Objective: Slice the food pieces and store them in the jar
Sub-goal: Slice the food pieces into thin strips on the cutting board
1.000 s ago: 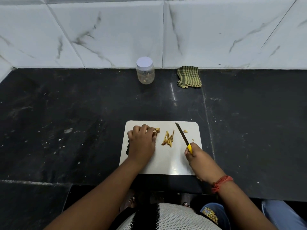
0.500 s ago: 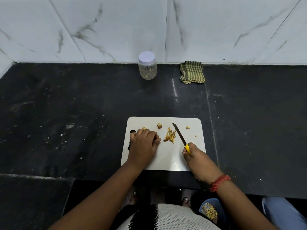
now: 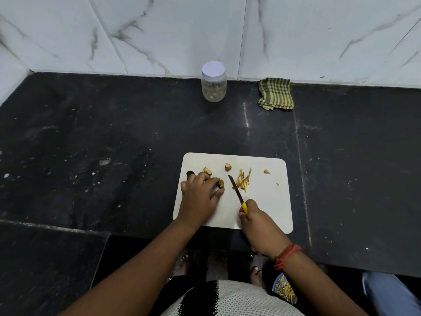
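I take the cutting board [image 3: 262, 215] as reference. My left hand [image 3: 199, 195] pins a brown food piece [image 3: 221, 183] at board centre-left, fingers curled over it. My right hand [image 3: 256, 221] grips the yellow-handled knife [image 3: 237, 191], blade lying just beside the cut strips [image 3: 243, 180]. The hands are apart. The pieces look small, firm and liable to roll; I would pinch them at the ends. The lidded jar [image 3: 213, 82] stands well beyond the board's far edge.

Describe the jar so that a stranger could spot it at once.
Follow the black counter back to the white marbled wall. The jar stands upright at its foot, straight beyond the white cutting board, left of a folded green striped cloth. It alone is clear plastic with a pale round lid, nearly empty.
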`<state>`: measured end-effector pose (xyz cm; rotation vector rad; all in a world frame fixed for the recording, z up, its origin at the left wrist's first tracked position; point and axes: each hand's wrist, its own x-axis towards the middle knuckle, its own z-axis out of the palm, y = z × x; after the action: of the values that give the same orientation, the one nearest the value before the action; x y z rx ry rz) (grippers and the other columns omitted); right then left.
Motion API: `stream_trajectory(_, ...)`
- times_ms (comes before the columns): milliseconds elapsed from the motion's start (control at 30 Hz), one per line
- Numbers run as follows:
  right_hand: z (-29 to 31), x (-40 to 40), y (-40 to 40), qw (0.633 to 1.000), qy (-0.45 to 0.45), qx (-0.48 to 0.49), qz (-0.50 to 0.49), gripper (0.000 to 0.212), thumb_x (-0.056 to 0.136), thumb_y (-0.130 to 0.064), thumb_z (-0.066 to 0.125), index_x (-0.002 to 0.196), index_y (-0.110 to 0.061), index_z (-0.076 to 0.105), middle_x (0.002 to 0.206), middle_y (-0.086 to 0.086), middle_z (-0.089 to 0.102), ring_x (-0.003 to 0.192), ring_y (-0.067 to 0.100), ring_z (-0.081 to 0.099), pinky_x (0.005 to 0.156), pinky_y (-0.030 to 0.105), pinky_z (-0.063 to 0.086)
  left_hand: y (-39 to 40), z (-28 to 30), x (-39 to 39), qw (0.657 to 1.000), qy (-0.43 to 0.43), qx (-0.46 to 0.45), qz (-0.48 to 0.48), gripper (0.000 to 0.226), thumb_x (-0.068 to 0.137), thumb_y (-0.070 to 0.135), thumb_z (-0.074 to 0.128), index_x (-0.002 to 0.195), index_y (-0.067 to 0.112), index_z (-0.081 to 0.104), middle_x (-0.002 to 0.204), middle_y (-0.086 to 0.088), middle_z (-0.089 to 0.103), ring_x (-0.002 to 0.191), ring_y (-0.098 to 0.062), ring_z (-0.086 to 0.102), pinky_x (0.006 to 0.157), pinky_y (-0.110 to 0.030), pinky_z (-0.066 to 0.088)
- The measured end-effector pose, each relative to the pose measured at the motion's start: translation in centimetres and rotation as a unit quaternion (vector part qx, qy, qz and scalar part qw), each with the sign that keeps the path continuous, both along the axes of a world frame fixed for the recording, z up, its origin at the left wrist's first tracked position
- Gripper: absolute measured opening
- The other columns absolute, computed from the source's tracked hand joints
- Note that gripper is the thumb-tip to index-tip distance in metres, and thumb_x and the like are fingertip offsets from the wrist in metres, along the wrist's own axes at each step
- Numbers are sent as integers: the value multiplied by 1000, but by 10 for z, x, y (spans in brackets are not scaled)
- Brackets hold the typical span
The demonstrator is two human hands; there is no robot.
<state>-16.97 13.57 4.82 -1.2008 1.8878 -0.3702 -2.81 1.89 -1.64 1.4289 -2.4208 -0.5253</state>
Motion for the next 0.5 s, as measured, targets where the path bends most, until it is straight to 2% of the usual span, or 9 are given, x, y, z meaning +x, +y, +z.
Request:
stream_trajectory(167,1,10,-5,1000,14,-1,9,10,101,-18,37,99,-9,38,72,7,51,53,17,46,44,25,33,0,2,-4,999,14,17,26,26,91,37,66,114,29,71,111,5,59,107,-19,47,84,-34,24)
stream_trajectory(267,1,13,-7,999,25,-5,22,7,101,-14,38,96,-9,37,70,1,48,53,11,44,45,26,32,-2,1,-4,999,21,17,32,20,91,35,67,109,29,73,108,6,60,104,-20,48,83,-36,26)
stream_trajectory(367,1,17,-9,999,36,-5,38,8,101,-10,38,94,-10,34,67,-3,43,52,7,41,40,16,26,-3,0,-4,999,23,18,36,18,92,36,66,107,29,73,106,7,60,103,-20,48,83,-38,29)
stream_trajectory(500,1,19,-10,998,46,-5,39,8,101,-11,38,95,-11,34,66,-3,42,52,6,40,40,17,26,-4,0,-5,999,26,22,36,17,91,36,66,105,28,73,105,7,60,103,-20,48,82,-37,29)
